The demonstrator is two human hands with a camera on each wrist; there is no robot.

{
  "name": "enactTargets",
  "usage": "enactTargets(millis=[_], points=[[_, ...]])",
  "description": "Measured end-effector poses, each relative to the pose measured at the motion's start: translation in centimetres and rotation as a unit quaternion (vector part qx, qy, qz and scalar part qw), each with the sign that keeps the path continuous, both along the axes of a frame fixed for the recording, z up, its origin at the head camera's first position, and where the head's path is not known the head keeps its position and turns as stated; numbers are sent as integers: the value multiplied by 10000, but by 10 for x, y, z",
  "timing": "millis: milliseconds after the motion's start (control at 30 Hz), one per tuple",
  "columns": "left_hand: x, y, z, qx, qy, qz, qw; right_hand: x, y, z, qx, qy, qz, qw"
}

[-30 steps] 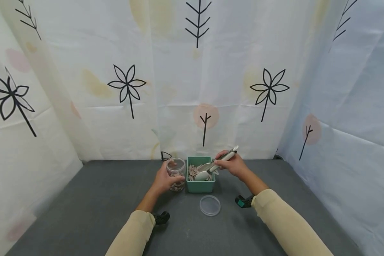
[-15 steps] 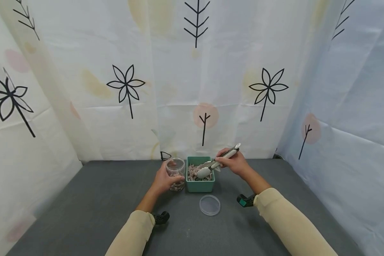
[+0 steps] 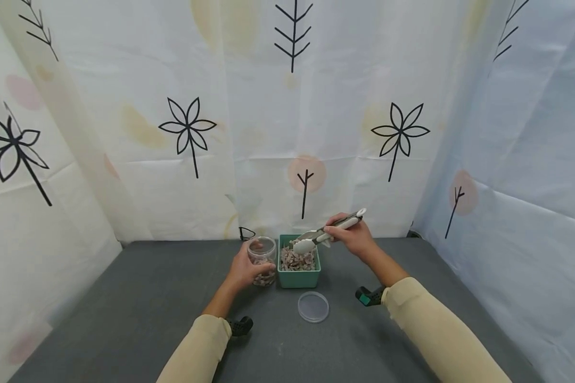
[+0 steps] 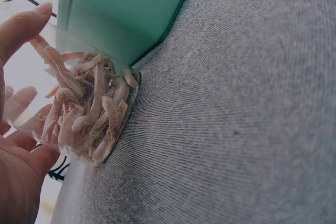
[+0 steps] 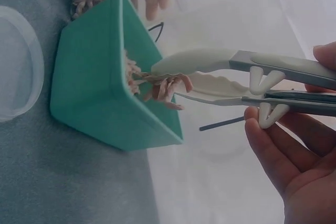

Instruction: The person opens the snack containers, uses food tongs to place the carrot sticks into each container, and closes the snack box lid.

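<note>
My left hand (image 3: 243, 267) grips a clear jar (image 3: 262, 244) standing on the table, partly filled with pale brownish-pink dried strips (image 4: 86, 106). Right beside the jar stands a green rectangular box (image 3: 299, 279) holding more such strips (image 3: 296, 260). My right hand (image 3: 352, 236) holds white and grey tongs (image 3: 345, 222), slanted down to the left over the box. In the right wrist view, several strips (image 5: 170, 85) sit between the tips of the tongs (image 5: 194, 60), just above the box's rim. The jar's mouth is uncovered.
A round clear lid (image 3: 313, 307) lies flat on the grey table (image 3: 172, 308) in front of the box. A white patterned curtain (image 3: 259, 133) hangs close behind the box and on both sides.
My right hand has lifted the tongs up and slightly right, raising their tips from the strips in the box. My left hand and the jar have stayed in place.
</note>
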State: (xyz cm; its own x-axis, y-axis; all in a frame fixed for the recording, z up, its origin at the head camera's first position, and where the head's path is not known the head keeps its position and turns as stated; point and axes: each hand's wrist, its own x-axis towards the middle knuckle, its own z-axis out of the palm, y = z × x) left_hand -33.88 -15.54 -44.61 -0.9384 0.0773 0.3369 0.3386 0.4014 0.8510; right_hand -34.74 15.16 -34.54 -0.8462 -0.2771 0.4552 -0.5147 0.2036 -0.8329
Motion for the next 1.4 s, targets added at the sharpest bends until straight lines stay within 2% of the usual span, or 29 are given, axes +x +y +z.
enactTargets(millis=[133, 367, 600, 867, 1167, 1400], points=[[0, 0, 1, -25, 3, 3, 10000, 5, -2, 12, -83, 39, 46, 9999], [-1, 0, 1, -53, -3, 23, 10000, 31, -17, 45, -70, 337, 14, 9994], [-1, 0, 0, 0, -33, 19, 10000, 32, -31, 57, -338, 508, 280, 9977], [-1, -1, -1, 38, -12, 7, 10000, 6, -50, 40, -791, 381, 454, 9951], [-2, 0, 0, 131, -108, 6, 9999, 9, -70, 30, -865, 317, 658, 9936], [-2, -1, 0, -53, -198, 165, 9997, 10, -76, 22, -796, 132, 746, 9939]])
